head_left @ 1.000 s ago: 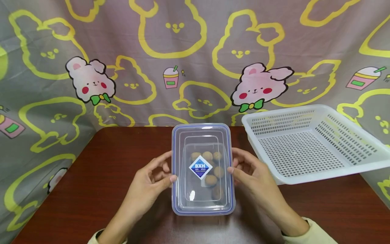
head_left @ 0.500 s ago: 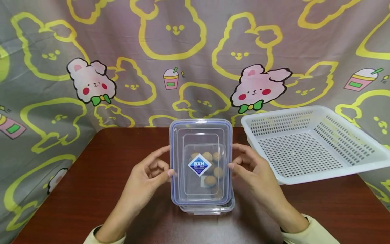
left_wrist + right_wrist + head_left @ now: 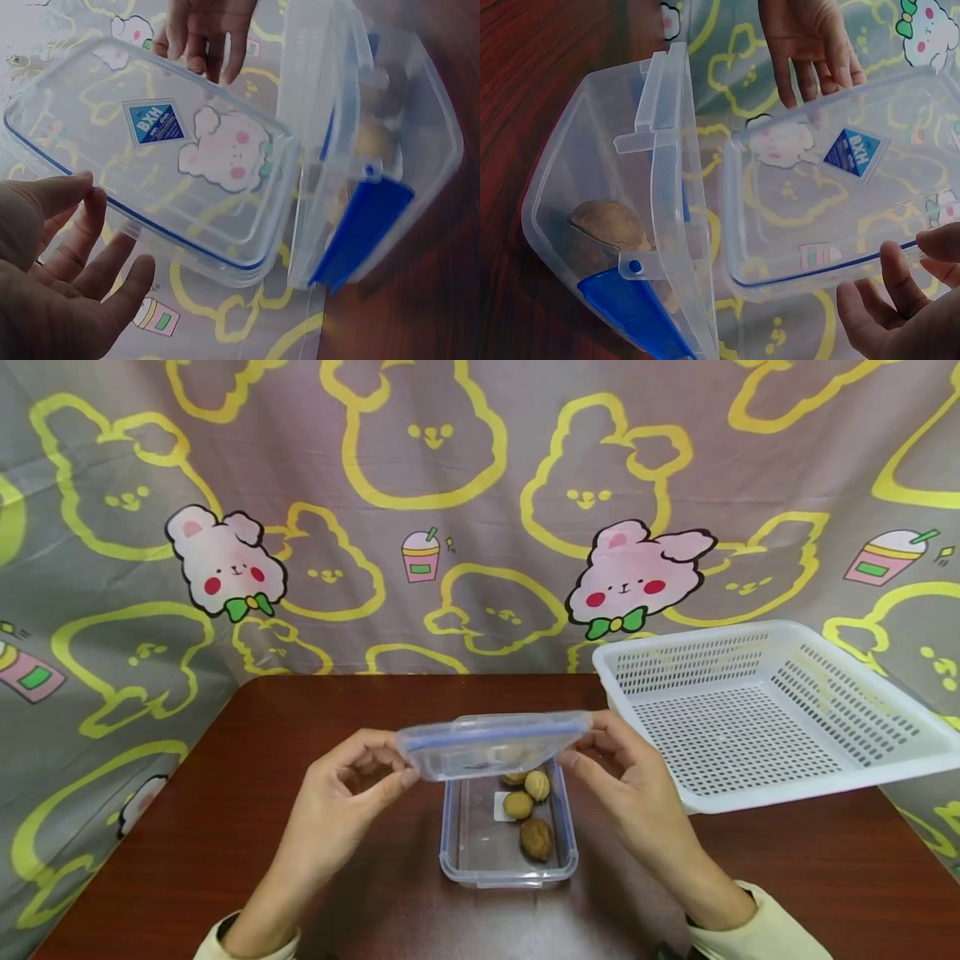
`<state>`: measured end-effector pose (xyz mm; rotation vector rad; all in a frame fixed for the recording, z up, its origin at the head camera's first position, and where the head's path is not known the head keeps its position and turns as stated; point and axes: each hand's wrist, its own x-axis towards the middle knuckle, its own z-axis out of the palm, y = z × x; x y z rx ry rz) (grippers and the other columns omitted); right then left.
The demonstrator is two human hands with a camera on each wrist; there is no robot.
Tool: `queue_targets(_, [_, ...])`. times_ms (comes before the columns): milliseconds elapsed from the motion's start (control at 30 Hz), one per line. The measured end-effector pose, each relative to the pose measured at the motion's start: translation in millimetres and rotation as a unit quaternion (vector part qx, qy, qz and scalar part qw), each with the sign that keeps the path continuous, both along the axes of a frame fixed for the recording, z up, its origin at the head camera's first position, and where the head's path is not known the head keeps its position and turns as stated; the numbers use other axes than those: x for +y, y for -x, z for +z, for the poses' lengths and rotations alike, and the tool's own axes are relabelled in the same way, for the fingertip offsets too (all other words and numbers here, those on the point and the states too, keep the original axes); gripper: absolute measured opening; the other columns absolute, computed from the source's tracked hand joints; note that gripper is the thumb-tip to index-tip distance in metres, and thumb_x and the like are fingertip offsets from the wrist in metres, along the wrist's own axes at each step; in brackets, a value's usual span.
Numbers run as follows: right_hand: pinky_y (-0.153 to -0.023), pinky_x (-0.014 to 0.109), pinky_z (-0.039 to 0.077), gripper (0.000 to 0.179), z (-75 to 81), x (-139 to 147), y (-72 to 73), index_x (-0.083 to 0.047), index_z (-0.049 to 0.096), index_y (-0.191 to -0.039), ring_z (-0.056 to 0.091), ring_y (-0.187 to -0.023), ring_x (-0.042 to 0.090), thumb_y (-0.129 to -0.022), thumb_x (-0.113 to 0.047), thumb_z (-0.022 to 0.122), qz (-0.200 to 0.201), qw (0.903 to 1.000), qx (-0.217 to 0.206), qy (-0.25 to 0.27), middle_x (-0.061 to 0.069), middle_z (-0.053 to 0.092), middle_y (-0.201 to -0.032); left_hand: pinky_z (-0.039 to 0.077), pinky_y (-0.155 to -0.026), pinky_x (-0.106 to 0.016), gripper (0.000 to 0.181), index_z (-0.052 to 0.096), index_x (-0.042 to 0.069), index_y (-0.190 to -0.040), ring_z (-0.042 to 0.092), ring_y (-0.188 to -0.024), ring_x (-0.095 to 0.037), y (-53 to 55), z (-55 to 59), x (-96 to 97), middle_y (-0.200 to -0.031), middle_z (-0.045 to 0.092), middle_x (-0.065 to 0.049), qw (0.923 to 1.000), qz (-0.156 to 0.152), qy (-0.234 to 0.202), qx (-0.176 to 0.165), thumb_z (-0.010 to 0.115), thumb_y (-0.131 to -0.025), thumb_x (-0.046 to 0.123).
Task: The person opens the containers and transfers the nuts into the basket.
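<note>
One text can be read: the letters BXH, printed on a diamond-shaped label (image 3: 155, 122) with a white edge and blue ground. The label is on the clear lid (image 3: 217, 225), which is pinched at its edges by the left grip (image 3: 60, 262) and right grip (image 3: 915, 300), and it sits between the two. Both wrist views show the letters at a slant; the smaller lines beside them are too fine to read. In the box (image 3: 474, 843) between and below the grips is a white sticker (image 3: 499, 807), any print on it too small to tell.
</note>
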<state>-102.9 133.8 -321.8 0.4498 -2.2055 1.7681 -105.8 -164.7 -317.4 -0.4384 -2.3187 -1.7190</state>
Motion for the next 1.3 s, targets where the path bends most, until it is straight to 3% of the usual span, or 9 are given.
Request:
queue_targets(167, [-0.089, 0.02, 0.056, 0.018, -1.7, -3.5, 2.4, -0.002, 0.066, -0.12, 0.069, -0.105, 0.011, -0.102, -0.001, 0.063, 0.015, 0.9998, 0.007, 0.009, 0.008, 0.071, -0.112, 0.058, -0.084, -0.021, 0.021, 0.073, 0.003, -0.109, 0.072, -0.111, -0.006, 2.0, -1.4, -0.7, -0.118, 0.078, -0.005, 0.9993, 0.019, -0.003, 0.034, 0.077, -0.09, -0.005])
queue_targets(300, [-0.096, 0.019, 0.054, 0.018, -3.5, -6.4, 5.7, -0.004, 0.066, -0.12, 0.068, -0.115, 0.013, -0.102, -0.001, 0.062, 0.029, 0.9995, 0.001, 0.007, 0.008, 0.068, -0.118, 0.057, -0.083, -0.019, 0.022, 0.074, 0.002, -0.111, 0.072, -0.101, -0.006, 3.1, -2.6, -3.5, -0.114, 0.077, -0.002, 0.9988, 0.034, -0.001, 0.037, 0.075, -0.091, -0.006])
queue_targets(433, [-0.097, 0.021, 0.053, 0.018, -3.7, -8.3, 9.9, -0.008, 0.067, -0.121, 0.066, -0.117, 0.014, -0.104, -0.006, 0.062, 0.031, 0.9993, -0.019, -0.012, 0.003, 0.069, -0.122, 0.056, -0.076, -0.021, 0.019, 0.075, 0.006, -0.115, 0.071, -0.093, -0.008, 5.2, -5.1, -8.6, -0.104, 0.077, 0.007, 0.9989, 0.046, 0.008, 0.002, 0.075, -0.095, 0.004])
queue_targets(633, [-0.093, 0.029, 0.054, 0.017, 2.5, -14.1, 16.8, -0.013, 0.068, -0.119, 0.064, -0.111, 0.017, -0.109, -0.015, 0.055, 0.024, 0.9971, -0.054, -0.047, 0.001, 0.069, -0.121, 0.056, -0.082, -0.022, 0.021, 0.073, 0.006, -0.121, 0.07, -0.096, -0.012, 8.3, -2.2, -14.3, -0.109, 0.075, 0.0, 0.9969, 0.061, 0.0, -0.05, 0.057, -0.108, 0.012])
queue_targets(767, [-0.085, 0.034, 0.055, 0.014, 8.6, -24.7, 21.9, -0.011, 0.069, -0.113, 0.062, -0.102, 0.021, -0.107, -0.018, 0.058, 0.017, 0.9967, -0.07, -0.037, 0.005, 0.069, -0.111, 0.059, -0.087, -0.024, 0.032, 0.067, 0.002, -0.127, 0.073, -0.102, -0.014, 10.6, 3.6, -17.3, -0.12, 0.07, -0.009, 0.9934, 0.04, -0.038, -0.1, 0.047, -0.113, 0.022])
queue_targets(933, [-0.079, 0.034, 0.057, 0.01, 17.3, -38.3, 34.2, -0.006, 0.068, -0.109, 0.065, -0.089, 0.019, -0.102, -0.012, 0.063, 0.022, 0.9942, -0.101, -0.028, 0.012, 0.07, -0.103, 0.062, -0.081, -0.029, 0.035, 0.057, -0.002, -0.135, 0.078, -0.097, -0.019, 18.4, 5.9, -27.2, -0.113, 0.07, -0.009, 0.9872, 0.001, -0.075, -0.141, 0.055, -0.11, 0.023])
queue_targets(1133, [-0.076, 0.032, 0.06, 0.036, 25.7, -52.8, 59.3, -0.005, 0.06, -0.133, 0.068, -0.085, 0.018, -0.098, -0.002, 0.062, 0.042, 0.9839, -0.172, -0.022, 0.018, 0.071, -0.104, 0.063, -0.081, -0.029, 0.055, 0.044, 0.006, -0.155, 0.076, -0.096, -0.016, 33.0, 5.5, -47.9, -0.114, 0.072, 0.002, 0.9816, -0.016, -0.08, -0.173, 0.064, -0.105, 0.018])
queue_targets(1300, [-0.072, 0.031, 0.06, 0.06, 30.6, -68.3, 75.6, -0.004, 0.045, -0.155, 0.067, -0.083, 0.019, -0.097, 0.0, 0.061, 0.079, 0.9622, -0.26, 0.016, 0.014, 0.065, -0.104, 0.063, -0.083, -0.028, 0.059, 0.04, 0.006, -0.16, 0.075, -0.098, -0.011, 48.4, 5.6, -66.7, -0.117, 0.073, 0.006, 0.977, -0.014, -0.057, -0.205, 0.062, -0.106, 0.017])
